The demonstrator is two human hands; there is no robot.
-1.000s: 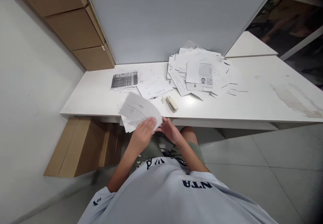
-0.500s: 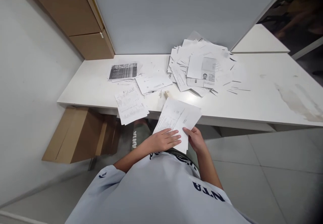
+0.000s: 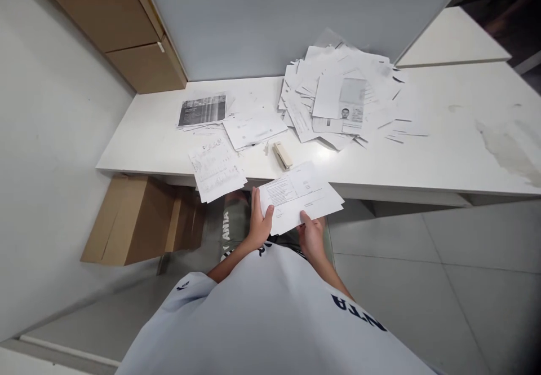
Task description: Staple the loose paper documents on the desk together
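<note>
A small stack of printed sheets (image 3: 296, 197) is held over my lap, just in front of the table edge, turned sideways. My left hand (image 3: 260, 223) is against the stack's left edge, its fingers upright along the side and its thumb by the lower left corner. My right hand (image 3: 311, 237) grips the bottom edge, thumb on top and fingers hidden underneath. Just beyond the sheets, a beige stapler (image 3: 282, 155) lies on the white table (image 3: 443, 149).
A large messy paper pile (image 3: 338, 93) lies at the back. To the left are a stack with a dark printed cover (image 3: 203, 110), white sheets (image 3: 253, 129) and printed papers (image 3: 217, 169) overhanging the edge. Cardboard boxes (image 3: 127, 217) stand below the table and at the back left (image 3: 146, 67).
The sheets have turned from upright to sideways. My left hand has gone from lying across them to their left edge; my right hand has moved to the bottom edge. The stapler is now uncovered.
</note>
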